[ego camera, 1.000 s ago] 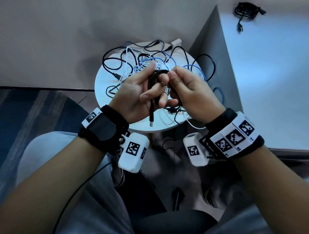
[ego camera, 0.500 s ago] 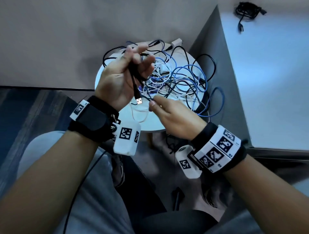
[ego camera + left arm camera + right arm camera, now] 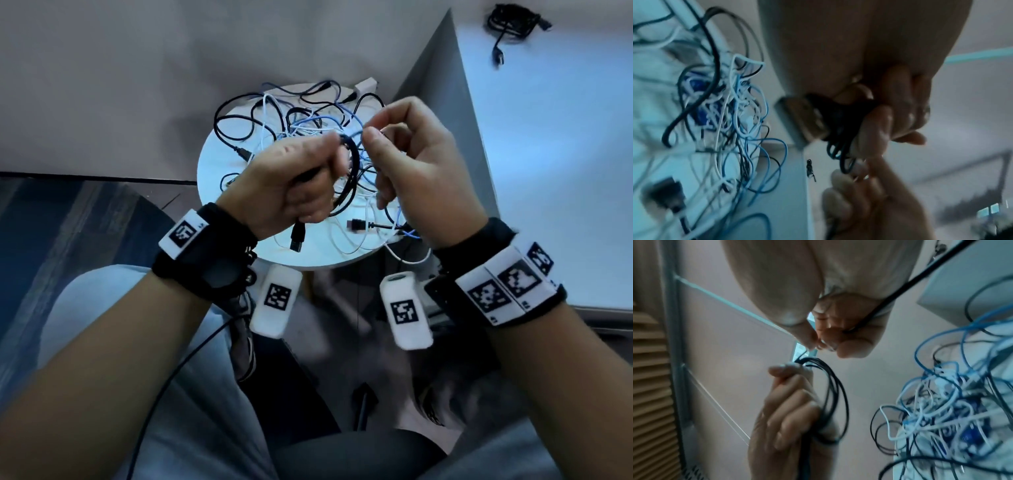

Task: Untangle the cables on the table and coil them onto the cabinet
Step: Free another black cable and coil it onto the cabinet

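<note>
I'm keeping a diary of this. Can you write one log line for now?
left hand: holds black cable coil | right hand: pinches its loose end | table: cables tangled

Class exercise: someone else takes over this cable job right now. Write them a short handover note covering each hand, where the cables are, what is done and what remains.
Left hand grips a half-wound black cable coil, its USB plug hanging below.
Right hand pinches the coil's free strand near the top.
Done: one coiled black cable lies on the cabinet.
Left: finish this coil, put it on the cabinet, then untangle the blue, white and black cables on the round table.
</note>
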{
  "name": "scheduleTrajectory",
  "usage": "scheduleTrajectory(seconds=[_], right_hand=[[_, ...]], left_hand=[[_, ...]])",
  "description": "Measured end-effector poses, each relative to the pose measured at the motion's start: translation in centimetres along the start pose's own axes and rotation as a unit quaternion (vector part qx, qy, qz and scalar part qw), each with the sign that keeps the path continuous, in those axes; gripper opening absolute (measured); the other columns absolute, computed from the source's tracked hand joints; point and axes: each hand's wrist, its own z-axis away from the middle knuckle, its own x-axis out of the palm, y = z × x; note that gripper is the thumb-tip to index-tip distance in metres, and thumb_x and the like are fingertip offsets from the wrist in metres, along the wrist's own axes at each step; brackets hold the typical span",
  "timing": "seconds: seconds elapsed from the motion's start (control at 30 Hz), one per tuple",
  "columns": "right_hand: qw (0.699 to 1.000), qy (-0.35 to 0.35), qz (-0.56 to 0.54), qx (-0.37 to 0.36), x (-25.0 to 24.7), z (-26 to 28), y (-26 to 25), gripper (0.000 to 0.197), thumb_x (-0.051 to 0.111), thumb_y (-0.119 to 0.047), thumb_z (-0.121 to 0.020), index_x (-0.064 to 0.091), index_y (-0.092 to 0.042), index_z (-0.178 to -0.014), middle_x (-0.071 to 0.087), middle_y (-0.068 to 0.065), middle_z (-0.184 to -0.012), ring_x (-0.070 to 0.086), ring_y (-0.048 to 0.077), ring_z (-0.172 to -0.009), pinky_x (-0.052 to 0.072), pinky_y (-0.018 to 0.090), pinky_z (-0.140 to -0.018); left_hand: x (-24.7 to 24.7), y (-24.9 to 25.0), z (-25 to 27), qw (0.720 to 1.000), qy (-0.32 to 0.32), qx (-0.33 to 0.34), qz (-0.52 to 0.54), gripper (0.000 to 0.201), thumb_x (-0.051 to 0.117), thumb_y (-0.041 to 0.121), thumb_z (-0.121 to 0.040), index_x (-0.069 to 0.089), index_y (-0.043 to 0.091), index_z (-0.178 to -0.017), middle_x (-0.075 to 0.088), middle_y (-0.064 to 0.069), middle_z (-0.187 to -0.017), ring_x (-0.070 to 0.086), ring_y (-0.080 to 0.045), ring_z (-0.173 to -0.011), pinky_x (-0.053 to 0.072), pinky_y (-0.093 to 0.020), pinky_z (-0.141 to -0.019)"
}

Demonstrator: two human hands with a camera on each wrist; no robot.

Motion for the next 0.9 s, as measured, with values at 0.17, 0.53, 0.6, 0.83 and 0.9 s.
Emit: scheduleTrajectory(seconds=[0.17,0.53,0.6,0.83,0.9], right_hand=[[0.993,-0.079,0.046,0.072,2.1,0.9,2.1,0.026,0.043,-0.025,-0.107,0.055,-0.006,-0.093,0.044,-0.01,-0.058,0.039,0.006,-0.044,0.035,0.03,-0.042],[0.939,-0.208,0.272,0.038,2.8,2.0,0.8,0.026,0.046,-0.024,-0.08,0.066,-0.014,-0.093,0.053,-0.006,-0.063,0.048,0.015,-0.062,0.041,0.033,-0.06],[0.967,-0.151,0.201,0.046,2.3,1.7,0.2,0.025,0.044,-0.022,-0.074,0.065,-0.015,-0.084,0.055,-0.006,-0.059,0.047,0.014,-0.054,0.043,0.034,-0.054],[0.992,0.022,0.12,-0.036,0.4,0.4,-0.6,0.009,0.058,-0.012,-0.093,0.055,-0.02,-0.089,0.05,-0.002,-0.069,0.047,0.008,-0.056,0.041,0.031,-0.053],[0.99,0.021,0.129,-0.047,0.6,0.3,-0.2,0.009,0.058,-0.021,-0.097,0.055,-0.022,-0.089,0.046,0.008,-0.065,0.043,0.022,-0.055,0.044,0.044,-0.052]], left_hand=[[-0.4,0.7,0.3,0.965,-0.014,0.061,0.256,0.026,0.036,0.021,-0.104,0.058,0.008,-0.098,0.058,0.002,-0.064,0.063,-0.015,-0.062,0.055,-0.031,-0.07],[-1.2,-1.1,-0.4,0.891,0.213,0.081,-0.392,0.02,0.042,0.016,-0.107,0.054,0.004,-0.117,0.073,-0.001,-0.082,0.071,-0.01,-0.076,0.058,-0.032,-0.074],[-1.1,-1.2,-0.2,0.846,0.186,0.051,-0.496,0.024,0.045,0.019,-0.105,0.06,0.001,-0.109,0.065,0.008,-0.066,0.06,-0.006,-0.056,0.05,-0.031,-0.056],[0.1,0.2,0.1,0.984,0.033,-0.024,-0.173,0.049,0.037,0.026,-0.107,0.075,0.021,-0.076,0.038,0.004,-0.042,0.024,-0.016,-0.038,0.017,-0.04,-0.046],[-0.3,0.4,0.3,0.996,0.01,-0.015,-0.083,0.041,0.037,0.026,-0.104,0.07,0.012,-0.083,0.036,0.007,-0.042,0.026,-0.011,-0.034,0.023,-0.031,-0.043]])
